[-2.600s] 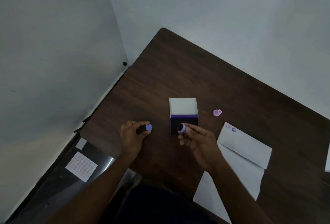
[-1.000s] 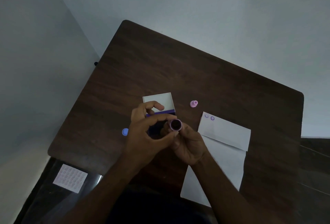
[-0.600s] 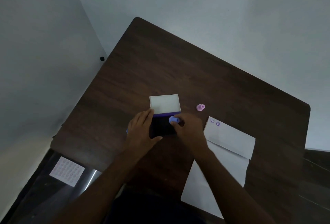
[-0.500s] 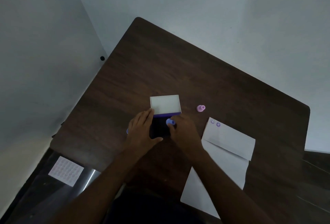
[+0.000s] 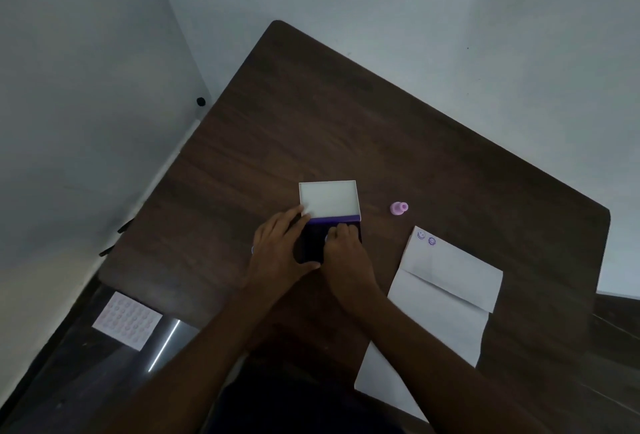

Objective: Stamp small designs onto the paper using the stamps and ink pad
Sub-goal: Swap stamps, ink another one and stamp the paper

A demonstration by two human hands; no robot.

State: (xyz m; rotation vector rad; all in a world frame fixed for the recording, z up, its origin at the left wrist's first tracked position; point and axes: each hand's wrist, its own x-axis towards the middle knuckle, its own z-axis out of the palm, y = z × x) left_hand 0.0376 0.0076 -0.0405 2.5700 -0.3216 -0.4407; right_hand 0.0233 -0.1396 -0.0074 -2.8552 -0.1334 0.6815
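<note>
Pressing stamp (image 5: 327, 238) into ink pad (image 5: 311, 243)

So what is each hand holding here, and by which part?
The right hand grips a small stamp by its top, pressing it onto the ink pad. The left hand steadies the pad's left edge with straight fingers.

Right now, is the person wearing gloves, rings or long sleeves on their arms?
No. The left hand and right hand are both bare, with no gloves, rings, watch or bracelet showing. Both forearms are bare too; no sleeve reaches into view. The light is dim, so tiny details could be missed.
</note>
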